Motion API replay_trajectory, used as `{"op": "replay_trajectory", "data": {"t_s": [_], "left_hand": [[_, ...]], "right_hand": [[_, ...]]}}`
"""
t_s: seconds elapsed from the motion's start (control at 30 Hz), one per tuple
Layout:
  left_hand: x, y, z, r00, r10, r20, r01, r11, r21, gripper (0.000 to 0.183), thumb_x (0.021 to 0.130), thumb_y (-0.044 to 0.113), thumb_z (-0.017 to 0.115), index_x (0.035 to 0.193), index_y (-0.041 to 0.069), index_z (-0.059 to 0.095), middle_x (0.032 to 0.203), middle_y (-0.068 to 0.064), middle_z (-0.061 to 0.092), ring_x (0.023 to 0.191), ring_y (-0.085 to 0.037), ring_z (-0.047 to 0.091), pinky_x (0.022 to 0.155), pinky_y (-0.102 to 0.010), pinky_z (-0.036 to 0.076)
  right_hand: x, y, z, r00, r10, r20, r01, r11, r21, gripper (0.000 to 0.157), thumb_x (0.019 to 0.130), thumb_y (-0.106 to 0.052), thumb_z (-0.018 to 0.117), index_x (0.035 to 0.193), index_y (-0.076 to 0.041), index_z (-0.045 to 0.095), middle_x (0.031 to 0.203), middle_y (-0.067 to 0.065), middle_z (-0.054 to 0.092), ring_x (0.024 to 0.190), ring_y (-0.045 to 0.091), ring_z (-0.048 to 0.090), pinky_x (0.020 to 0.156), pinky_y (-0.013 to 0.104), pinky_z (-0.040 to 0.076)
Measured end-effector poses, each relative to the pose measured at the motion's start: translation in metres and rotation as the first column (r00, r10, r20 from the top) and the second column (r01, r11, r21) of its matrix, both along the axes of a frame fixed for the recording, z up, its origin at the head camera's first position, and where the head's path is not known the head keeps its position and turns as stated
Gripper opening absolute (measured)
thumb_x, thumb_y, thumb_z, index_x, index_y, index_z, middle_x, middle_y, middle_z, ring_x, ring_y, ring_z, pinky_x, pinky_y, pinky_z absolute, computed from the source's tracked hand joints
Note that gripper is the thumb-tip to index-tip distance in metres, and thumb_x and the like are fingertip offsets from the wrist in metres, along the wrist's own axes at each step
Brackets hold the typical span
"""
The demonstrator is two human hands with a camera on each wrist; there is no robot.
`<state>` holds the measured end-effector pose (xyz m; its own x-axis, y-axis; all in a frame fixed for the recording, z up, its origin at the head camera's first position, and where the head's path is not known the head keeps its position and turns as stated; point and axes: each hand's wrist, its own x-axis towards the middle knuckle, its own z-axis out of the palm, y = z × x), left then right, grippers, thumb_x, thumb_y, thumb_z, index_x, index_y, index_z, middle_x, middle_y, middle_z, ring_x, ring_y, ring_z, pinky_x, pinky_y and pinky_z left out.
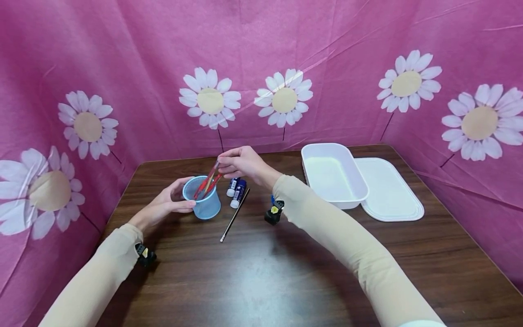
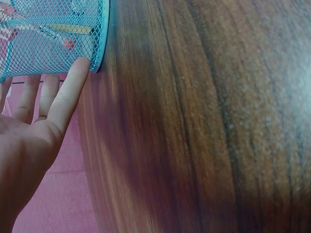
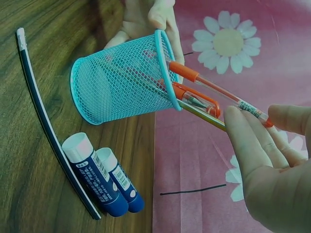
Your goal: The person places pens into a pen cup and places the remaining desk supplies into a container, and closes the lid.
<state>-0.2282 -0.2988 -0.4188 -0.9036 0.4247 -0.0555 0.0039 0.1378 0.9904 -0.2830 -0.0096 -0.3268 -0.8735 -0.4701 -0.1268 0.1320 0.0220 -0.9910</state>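
Observation:
My left hand [image 1: 173,199] holds a light-blue mesh pen cup [image 1: 209,210] by its side, thumb near the rim and fingers behind it. The cup stands at the table's left, its mouth turned up. Above it, my right hand [image 1: 246,164] pinches the upper end of an orange-red pen [image 3: 223,91] between thumb and fingers. That pen's lower end is inside the cup. A second pen with an orange cap [image 3: 206,101] and a yellowish pencil [image 3: 206,119] slant out of the mouth beside it. The mesh partly hides the lower ends.
Two blue glue sticks with white caps [image 3: 77,147] lie right of the cup. A dark pencil with a white eraser end [image 1: 234,215] lies in front of them. At the right are a white plastic box [image 1: 331,175] and its white lid [image 1: 390,190]. Flowered pink cloth [image 1: 253,45] surrounds the table.

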Motion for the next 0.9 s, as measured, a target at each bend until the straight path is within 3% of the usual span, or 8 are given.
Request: {"op": "replay_trajectory", "data": {"t_s": [0.2,0.4,0.67,0.9], "left_hand": [[-0.001,-0.001,0.000,1.000,-0.003,0.004,0.003,1.000,-0.005,0.076,0.093,0.005,0.072,0.156,0.010,0.030,0.145,-0.021,0.042,0.118,-0.022,0.059,0.096,-0.056,0.053],[0.000,-0.001,0.001,1.000,-0.005,0.011,0.005,1.000,-0.008,0.076,0.093,0.006,0.073,0.156,0.012,0.030,0.146,-0.020,0.043,0.120,-0.023,0.059,0.096,-0.054,0.053],[-0.002,0.000,0.000,1.000,0.000,0.008,0.000,1.000,-0.011,0.075,0.093,0.006,0.073,0.155,0.013,0.032,0.145,-0.018,0.043,0.121,-0.024,0.058,0.096,-0.054,0.053],[-0.002,-0.001,-0.001,1.000,-0.003,0.001,0.003,1.000,-0.010,0.074,0.094,0.005,0.072,0.155,0.012,0.031,0.145,-0.019,0.044,0.120,-0.024,0.059,0.095,-0.054,0.054]], "right_hand": [[0.000,-0.001,-0.003,1.000,0.003,0.021,-0.002,1.000,-0.010,0.027,0.099,-0.013,0.068,0.119,0.004,0.069,0.109,0.019,0.073,0.104,0.035,0.071,0.096,0.055,0.053],[0.001,-0.004,-0.005,1.000,0.014,0.023,-0.014,1.000,0.006,0.031,0.100,-0.013,0.067,0.124,0.007,0.067,0.118,0.024,0.070,0.112,0.039,0.066,0.090,0.047,0.059],[0.002,-0.007,-0.010,1.000,-0.002,0.010,0.002,1.000,0.026,0.026,0.099,-0.013,0.068,0.119,0.003,0.069,0.108,0.017,0.073,0.090,0.027,0.071,0.079,0.040,0.063],[0.004,-0.013,-0.018,1.000,0.012,-0.019,-0.011,0.997,0.070,0.027,0.099,-0.013,0.068,0.120,0.003,0.069,0.111,0.021,0.072,0.095,0.029,0.072,0.085,0.042,0.061]]}}
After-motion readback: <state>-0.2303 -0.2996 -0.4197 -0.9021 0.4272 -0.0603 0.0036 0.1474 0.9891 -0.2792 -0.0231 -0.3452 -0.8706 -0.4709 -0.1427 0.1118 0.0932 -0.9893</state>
